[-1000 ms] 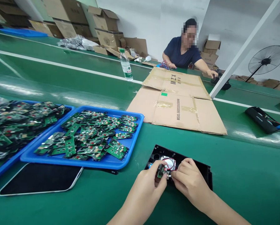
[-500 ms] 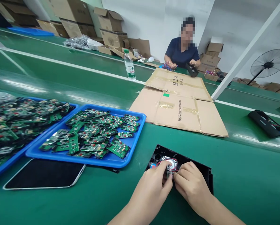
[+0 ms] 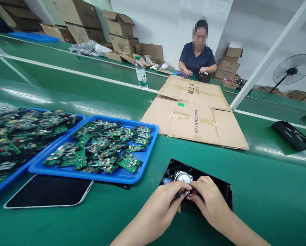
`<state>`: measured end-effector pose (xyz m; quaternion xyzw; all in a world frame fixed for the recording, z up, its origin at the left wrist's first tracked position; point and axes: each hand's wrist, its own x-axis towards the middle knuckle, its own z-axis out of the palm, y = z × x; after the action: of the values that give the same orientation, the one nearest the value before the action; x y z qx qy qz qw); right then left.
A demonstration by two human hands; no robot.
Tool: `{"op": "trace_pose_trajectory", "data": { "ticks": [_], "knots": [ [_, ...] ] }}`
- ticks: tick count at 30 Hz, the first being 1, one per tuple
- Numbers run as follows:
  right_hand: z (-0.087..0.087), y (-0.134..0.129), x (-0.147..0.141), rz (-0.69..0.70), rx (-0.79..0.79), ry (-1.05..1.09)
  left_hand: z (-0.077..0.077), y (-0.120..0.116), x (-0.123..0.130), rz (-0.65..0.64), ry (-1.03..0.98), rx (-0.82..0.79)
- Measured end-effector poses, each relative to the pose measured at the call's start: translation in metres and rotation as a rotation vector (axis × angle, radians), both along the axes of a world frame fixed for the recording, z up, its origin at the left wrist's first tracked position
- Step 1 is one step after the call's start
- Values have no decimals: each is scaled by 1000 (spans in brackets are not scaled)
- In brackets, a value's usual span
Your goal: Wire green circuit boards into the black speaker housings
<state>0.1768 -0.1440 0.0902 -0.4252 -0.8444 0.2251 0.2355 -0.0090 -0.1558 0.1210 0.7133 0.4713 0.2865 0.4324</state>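
A black plastic housing (image 3: 224, 192) lies on the green bench under both hands, its inner side up. Inside it sits a round speaker (image 3: 183, 177) with a white centre, beside a blue part (image 3: 167, 181) at the left edge. My left hand (image 3: 163, 200) pinches a small circuit board (image 3: 180, 194), mostly hidden by the fingers. Closed on a red and black wire (image 3: 193, 192), my right hand (image 3: 209, 195) meets the left fingertips at the board's edge. Whether a plug is between the fingertips I cannot tell.
Blue trays (image 3: 145, 167) of green circuit boards (image 3: 129, 161) stand left. A white-edged dark panel (image 3: 49, 191) lies partly beneath one. Flattened cardboard (image 3: 194, 119), a water bottle (image 3: 142, 73) and a black case (image 3: 291, 135) lie beyond. A co-worker (image 3: 197, 56) sits opposite.
My right fingers have moved up and left against the left fingertips, drawing the wire off the speaker. The board has tilted. The co-worker's hands and black item have shifted.
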Motion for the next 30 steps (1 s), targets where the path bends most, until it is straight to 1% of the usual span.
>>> {"op": "trace_pose_trajectory", "data": {
  "ticks": [4,8,10,12,15,17,20,22,24,25,30],
  "knots": [
    [0,0,0,-15,-46,-27,-3,-3,4,5,-17,-49],
    [2,3,0,-20,-119,31,-9,-9,4,112,-23,-153],
    [3,4,-1,-18,-109,57,-12,-12,3,163,-8,-169],
    [5,4,-2,17,-114,46,-13,-16,1,200,5,-162],
    [6,4,-3,47,-199,54,-12,-16,-1,241,2,-192],
    [5,4,-2,-22,-270,124,-11,-13,-1,257,-31,-237],
    [3,6,2,-215,-373,276,-12,-8,3,300,-138,-307],
    [1,7,3,-333,-409,358,-14,-5,6,338,-191,-319],
    [1,7,4,-362,-379,370,-16,-3,10,367,-189,-283],
    [1,7,4,-342,-341,347,-18,-3,12,377,-174,-256],
    [-2,2,1,-128,-89,153,-22,-2,20,367,-109,-172]
  ]
}}
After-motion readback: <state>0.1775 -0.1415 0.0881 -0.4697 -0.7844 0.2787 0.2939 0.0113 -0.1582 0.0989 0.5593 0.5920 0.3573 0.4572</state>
